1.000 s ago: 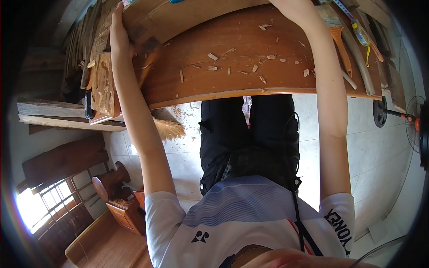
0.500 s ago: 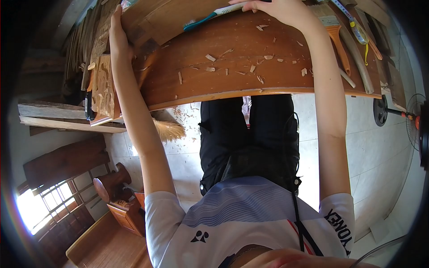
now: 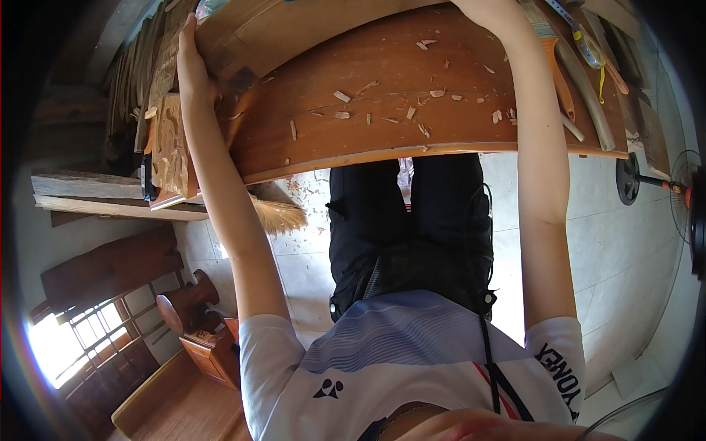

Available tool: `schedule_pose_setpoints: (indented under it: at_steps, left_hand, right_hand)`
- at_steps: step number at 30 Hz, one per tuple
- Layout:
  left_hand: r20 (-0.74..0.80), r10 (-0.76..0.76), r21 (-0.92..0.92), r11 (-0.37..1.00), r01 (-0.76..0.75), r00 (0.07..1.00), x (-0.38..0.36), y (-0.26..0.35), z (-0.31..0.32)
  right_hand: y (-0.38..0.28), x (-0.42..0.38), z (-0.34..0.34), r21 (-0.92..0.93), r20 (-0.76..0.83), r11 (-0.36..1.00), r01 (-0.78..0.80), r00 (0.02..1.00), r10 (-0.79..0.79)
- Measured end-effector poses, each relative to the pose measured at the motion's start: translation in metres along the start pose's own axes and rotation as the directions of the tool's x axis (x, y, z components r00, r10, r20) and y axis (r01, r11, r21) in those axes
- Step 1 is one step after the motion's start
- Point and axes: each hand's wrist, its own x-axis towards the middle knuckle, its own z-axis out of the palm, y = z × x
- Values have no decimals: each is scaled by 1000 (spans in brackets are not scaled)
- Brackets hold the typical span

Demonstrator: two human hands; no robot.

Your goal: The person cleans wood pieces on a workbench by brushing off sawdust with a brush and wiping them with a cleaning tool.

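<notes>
At upper left, the left hand (image 3: 194,70) is by a brown board (image 3: 294,37); I can't tell if it or the right hand (image 3: 491,13) grips.

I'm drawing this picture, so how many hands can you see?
2. The left hand is by the left end of the brown board; the right hand is partly past the picture's top edge. I see no others.

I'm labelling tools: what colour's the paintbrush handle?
The paintbrush handle is orange, clearest in the head view.
</notes>
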Motion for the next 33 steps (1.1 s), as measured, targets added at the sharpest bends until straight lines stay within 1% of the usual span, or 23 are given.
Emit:
schedule_pose_setpoints:
  at_steps: [2, 3, 6, 7, 10, 13, 16, 17, 20, 21, 24, 27, 28, 30, 31, 32, 33]
  left_hand:
    - [4, 5, -11, 1000, -5, 1000, 4, -3, -3]
    - [16, -1, -18, 1000, 1, 1000, 5, -3, -4]
    - [16, -10, -13, 1000, 11, 1000, -1, 0, 0]
    - [7, -9, -8, 1000, 10, 1000, -4, 2, 2]
    - [-3, -25, -19, 1000, 25, 1000, 5, -3, -4]
    - [28, -17, -20, 1000, 18, 999, 8, -5, -6]
    - [25, -11, -18, 1000, 12, 1000, 3, -2, -4]
    - [19, -17, -13, 1000, 17, 1000, 3, -2, -3]
    - [0, -25, -7, 1000, 25, 1000, 3, -2, -5]
    - [1, -24, -12, 1000, 24, 1000, 6, -4, -6]
    - [21, -32, -2, 999, 32, 999, 10, -5, -8]
    - [-4, -36, 21, 999, 36, 999, 1, 0, -1]
    - [-18, -38, 28, 999, 38, 999, -3, 2, 2]
    - [8, -19, -1, 1000, 19, 1000, 3, -1, -3]
    - [22, -10, -14, 1000, 11, 1000, 4, -2, -4]
    - [25, -12, -11, 1000, 12, 1000, 4, -2, -3]
    - [27, -13, -8, 1000, 13, 1000, 3, -2, -2]
  right_hand:
    - [-6, -3, -4, -105, 100, 991, -79, 991, 89]
    - [-6, -3, -3, -115, 186, 991, -62, 979, 83]
    - [-15, -12, -3, -111, 139, 993, 36, 990, -20]
    - [-7, -5, 1, -30, 104, 998, 62, 993, -59]
    - [-10, -5, 3, 25, -33, 1000, -15, 999, 16]
    - [-9, -5, 1, -140, 215, 987, -82, 970, 111]
    - [-11, -8, 0, -139, 163, 990, -25, 986, 47]
    - [-7, -10, -1, -48, 81, 990, 134, 988, -130]
    - [-9, -5, -4, -25, -85, 1000, 9, 996, -12]
    - [-6, -5, -8, -88, -28, 996, 3, 1000, -6]
    - [5, -7, -14, 17, 41, 1000, -15, 999, 15]
    - [1, -8, -21, -69, 25, 998, -13, 1000, 15]
    - [0, -9, -19, -82, 46, 996, -22, 999, 26]
    - [-3, -10, -15, -114, 84, 993, -42, 995, 52]
    - [-9, -9, -11, -199, 129, 973, -113, 982, 141]
    - [6, -8, -7, -103, 194, 995, -6, 981, 26]
    - [5, -7, -7, -96, 200, 995, -11, 979, 30]
